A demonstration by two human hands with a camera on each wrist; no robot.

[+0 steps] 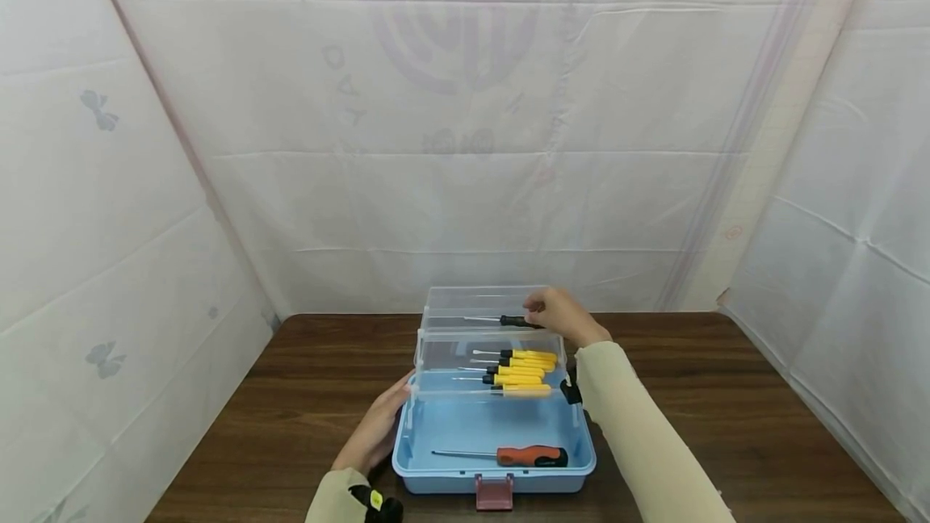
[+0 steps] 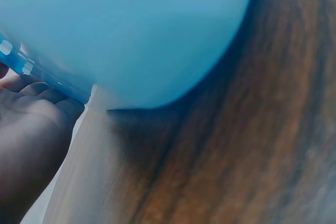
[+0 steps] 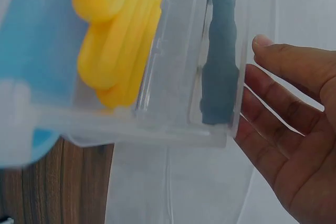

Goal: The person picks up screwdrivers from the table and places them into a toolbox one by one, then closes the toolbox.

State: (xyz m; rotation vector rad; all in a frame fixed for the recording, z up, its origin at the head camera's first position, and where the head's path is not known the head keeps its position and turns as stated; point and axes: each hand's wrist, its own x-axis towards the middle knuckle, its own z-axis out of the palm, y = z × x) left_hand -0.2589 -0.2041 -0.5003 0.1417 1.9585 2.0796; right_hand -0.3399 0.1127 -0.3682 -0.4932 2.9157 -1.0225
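Note:
A light blue toolbox (image 1: 494,484) stands with its clear stepped trays raised at the back. My right hand (image 1: 563,315) is at the upper tray, beside the handle of a black screwdriver (image 3: 219,61) lying in it. In the right wrist view, its fingers touch the tray's outer wall and its thumb stands apart, with nothing between them. Several yellow-handled screwdrivers (image 1: 523,370) lie in the lower tray. An orange and black screwdriver (image 1: 534,456) lies in the blue bottom. My left hand (image 1: 378,424) rests against the box's left side, its fingertips partly hidden.
The toolbox stands on a dark brown wooden table (image 1: 291,418). A pink latch (image 1: 494,492) hangs from its front. White sheeting (image 1: 436,208) rises behind the table and along both sides.

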